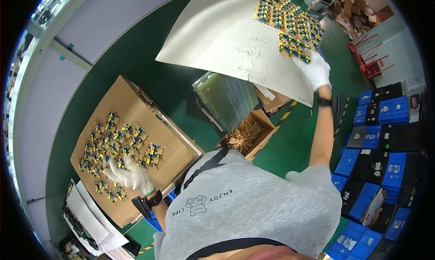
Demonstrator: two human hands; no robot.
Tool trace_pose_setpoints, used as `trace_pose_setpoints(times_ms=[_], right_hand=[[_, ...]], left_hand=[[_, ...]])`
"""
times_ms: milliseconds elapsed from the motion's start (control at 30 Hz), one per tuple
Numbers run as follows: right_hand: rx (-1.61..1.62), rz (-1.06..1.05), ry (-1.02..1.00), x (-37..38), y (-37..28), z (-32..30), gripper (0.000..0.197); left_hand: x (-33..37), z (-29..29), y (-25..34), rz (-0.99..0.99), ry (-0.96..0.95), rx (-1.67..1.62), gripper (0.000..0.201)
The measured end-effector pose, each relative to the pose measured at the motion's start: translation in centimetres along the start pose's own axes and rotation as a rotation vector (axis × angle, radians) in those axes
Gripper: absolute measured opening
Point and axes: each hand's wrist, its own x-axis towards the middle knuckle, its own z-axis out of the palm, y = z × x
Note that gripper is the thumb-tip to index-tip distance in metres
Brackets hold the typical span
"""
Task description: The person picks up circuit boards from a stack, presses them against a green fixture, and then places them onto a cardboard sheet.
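My left hand (129, 174), in a white knit glove, reaches over a loose heap of small circuit boards (113, 140) with blue and yellow parts. Its fingers are stretched apart and the tips come close to the boards; no board shows in its grip. The heap lies on a brown cardboard sheet (174, 144). Far to the right, my gloved right hand (316, 71) has its thumb and finger about a circuit board (302, 56) at the near corner of a block of boards. These boards (290, 17) stand in tight rows on a large white sheet (217, 31).
A clear greenish plastic bin (226, 99) stands between the two work surfaces, beside a carton of thin tan sticks (247, 133). Blue and black crates (374, 137) line the right side. Red stools (374, 67) stand against the far right wall.
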Motion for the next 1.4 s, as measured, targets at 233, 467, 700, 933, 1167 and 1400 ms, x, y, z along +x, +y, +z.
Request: trace_pose_setpoints(times_ms=[233, 467, 700, 933, 1167, 1400], right_hand=[[-0.035, 0.03, -0.598, 5.3, -0.5, 0.0, 0.07], [0.116, 0.064, -0.673, 3.9, -1.5, -0.1, 0.07], [0.718, 0.115, -0.401, -6.7, -5.3, 1.0, 0.052], [0.645, 0.33, -0.295, -14.9, -12.0, 10.6, 0.043], [0.766, -0.022, 0.139, -13.4, -13.9, 14.9, 0.042], [0.724, -0.055, 0.283, -11.2, -14.2, 14.8, 0.053]], left_hand=[[-0.8, -1.3, 2.4, -0.022, -0.024, -0.085, 0.047], [-2.0, -1.8, 1.4, -0.025, -0.044, -0.094, 0.046], [-2.6, -1.5, 2.3, -0.01, -0.103, -0.169, 0.05], [-3.3, -1.2, 4.5, 0.017, -0.16, -0.17, 0.05], [-3.4, -1.2, 4.7, 0.055, -0.176, -0.169, 0.051], [-4.1, -1.1, 4.5, 0.006, -0.181, -0.164, 0.049]])
